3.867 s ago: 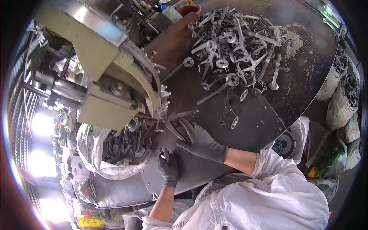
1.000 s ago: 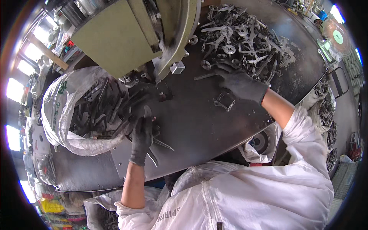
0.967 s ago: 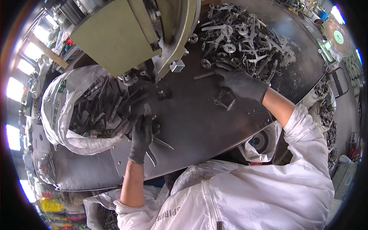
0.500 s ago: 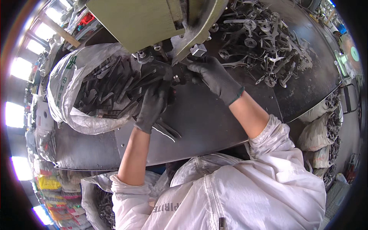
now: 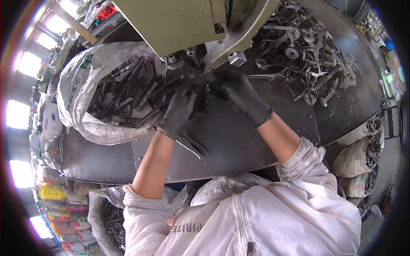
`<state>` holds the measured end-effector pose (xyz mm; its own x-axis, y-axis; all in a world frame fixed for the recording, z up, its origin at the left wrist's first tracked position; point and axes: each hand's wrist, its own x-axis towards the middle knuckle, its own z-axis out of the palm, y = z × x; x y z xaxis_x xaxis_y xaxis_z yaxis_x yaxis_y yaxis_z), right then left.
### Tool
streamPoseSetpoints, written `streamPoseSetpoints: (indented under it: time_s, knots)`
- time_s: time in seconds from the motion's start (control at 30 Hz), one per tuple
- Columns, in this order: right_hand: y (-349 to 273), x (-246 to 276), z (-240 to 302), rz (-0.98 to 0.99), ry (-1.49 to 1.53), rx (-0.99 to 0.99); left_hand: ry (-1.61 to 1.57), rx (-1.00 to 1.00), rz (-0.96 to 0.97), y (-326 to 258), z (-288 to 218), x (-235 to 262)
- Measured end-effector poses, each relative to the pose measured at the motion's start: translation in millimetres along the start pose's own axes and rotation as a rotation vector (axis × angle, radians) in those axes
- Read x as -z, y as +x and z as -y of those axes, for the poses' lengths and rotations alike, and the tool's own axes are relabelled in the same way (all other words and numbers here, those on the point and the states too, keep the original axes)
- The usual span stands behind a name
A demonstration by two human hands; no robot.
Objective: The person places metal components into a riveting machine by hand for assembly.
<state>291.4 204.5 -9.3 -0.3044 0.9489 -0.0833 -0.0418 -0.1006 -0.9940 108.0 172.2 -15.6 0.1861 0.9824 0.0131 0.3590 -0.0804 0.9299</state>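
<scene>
My left hand [image 5: 180,106], in a dark grey glove, is curled beneath the head of the olive-green machine [image 5: 171,25]. Close beside it my right hand [image 5: 242,96], gloved alike, has its fingers bent inward toward the left. Both hands look closed; whatever lies between the fingertips is lost in the dark glove fabric and shadow. Below my left wrist, thin flat metal pieces [image 5: 192,146] stick out over the table. A small square metal block [image 5: 237,59] sits on the machine's edge just above my right hand.
To the left a white woven sack [image 5: 68,94] lies open, full of dark flat metal strips [image 5: 128,94]. A heap of grey metal parts with round discs [image 5: 307,55] covers the right of the dark metal table [image 5: 230,145]. More filled sacks [image 5: 352,162] stand at right.
The view has shifted slightly, so the machine and heaps sit further right. My left hand has moved closer to my right, and their fingertips now nearly meet below the machine.
</scene>
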Motion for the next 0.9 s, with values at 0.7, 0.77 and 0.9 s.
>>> streamPoseSetpoints:
  time_s: [0.7, 0.77, 0.9]
  knots:
    - [4.3, -10.3, -26.1, -0.006, 0.010, -0.131, 1.284, -0.358, -0.353, 13.9, 58.8, 57.2]
    - [-2.1, -12.7, -15.6, -0.012, 0.005, -0.135, 1.278, -0.489, -0.374, 15.1, 55.4, 63.5]
    - [-11.2, -12.9, -0.8, -0.044, 0.023, -0.169, 1.030, -0.076, -0.297, 14.3, 36.2, 72.6]
